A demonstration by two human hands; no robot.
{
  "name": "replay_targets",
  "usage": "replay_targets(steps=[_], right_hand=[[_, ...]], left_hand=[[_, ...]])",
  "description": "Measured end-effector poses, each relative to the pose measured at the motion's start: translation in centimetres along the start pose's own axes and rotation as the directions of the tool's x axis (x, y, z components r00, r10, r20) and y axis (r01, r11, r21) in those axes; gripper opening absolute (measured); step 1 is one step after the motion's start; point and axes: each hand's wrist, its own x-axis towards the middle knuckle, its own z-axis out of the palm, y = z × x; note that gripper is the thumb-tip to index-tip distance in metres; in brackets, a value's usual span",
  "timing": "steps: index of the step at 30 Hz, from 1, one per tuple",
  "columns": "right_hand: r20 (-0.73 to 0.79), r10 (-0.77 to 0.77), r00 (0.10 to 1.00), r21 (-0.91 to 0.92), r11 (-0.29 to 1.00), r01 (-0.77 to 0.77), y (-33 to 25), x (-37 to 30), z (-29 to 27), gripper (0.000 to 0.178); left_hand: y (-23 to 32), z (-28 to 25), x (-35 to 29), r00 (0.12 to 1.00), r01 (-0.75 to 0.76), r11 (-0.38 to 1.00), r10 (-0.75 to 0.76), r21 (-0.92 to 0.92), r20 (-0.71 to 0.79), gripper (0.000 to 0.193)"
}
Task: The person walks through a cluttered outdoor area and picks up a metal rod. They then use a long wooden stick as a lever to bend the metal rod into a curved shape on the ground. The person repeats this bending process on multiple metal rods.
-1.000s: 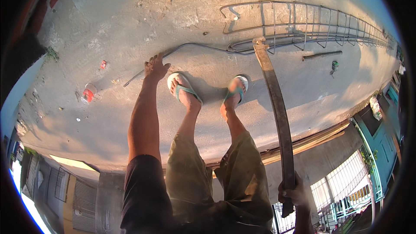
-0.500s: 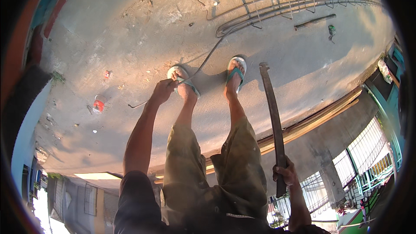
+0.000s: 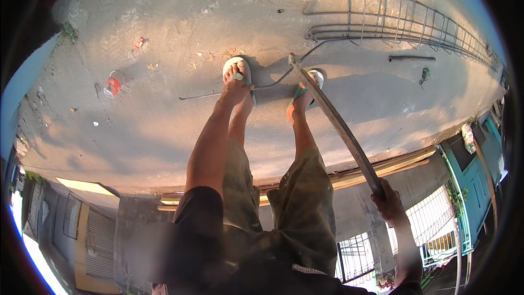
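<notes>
My left hand (image 3: 236,93) is closed around a thin steel rebar rod (image 3: 203,96), just in front of my left foot. The rod's free end points left. Its bent other end runs up to the right, to a rebar cage (image 3: 376,13) lying on the ground. In my right hand (image 3: 390,203) is the lower end of a long metal rebar bending bar (image 3: 341,123), slanting up to the left. The bar's notched head meets the rod between my feet; whether the notch has hooked it, I cannot tell.
My feet in sandals (image 3: 238,71) stand on the concrete ground. A short metal pipe (image 3: 412,59) and a crumpled green wrapper (image 3: 424,76) lie at right. A red-and-clear plastic cup (image 3: 113,84) lies at left. Wooden planks (image 3: 382,177) rest along a low wall behind me.
The bending bar's head has swung left and come onto the rod, with my right hand moving up and right. My left hand has moved right and lifted slightly, still holding the rod.
</notes>
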Motion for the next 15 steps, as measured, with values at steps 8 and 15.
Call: replay_targets(steps=[8, 15], right_hand=[[0.042, -0.027, 0.999, -0.308, 0.951, 0.039, -3.1, 4.5, -2.8, 0.041], [0.129, 0.057, 0.99, -0.263, 0.965, -0.022, -5.4, 3.5, -1.6, 0.06]], left_hand=[[-0.9, 3.0, -0.4, 0.947, -0.035, 0.999, 0.031, -0.007, -0.321, 0.029], [-1.7, 4.1, -2.1, 0.38, 0.028, 0.914, -0.383, -0.404, -0.842, 0.051]])
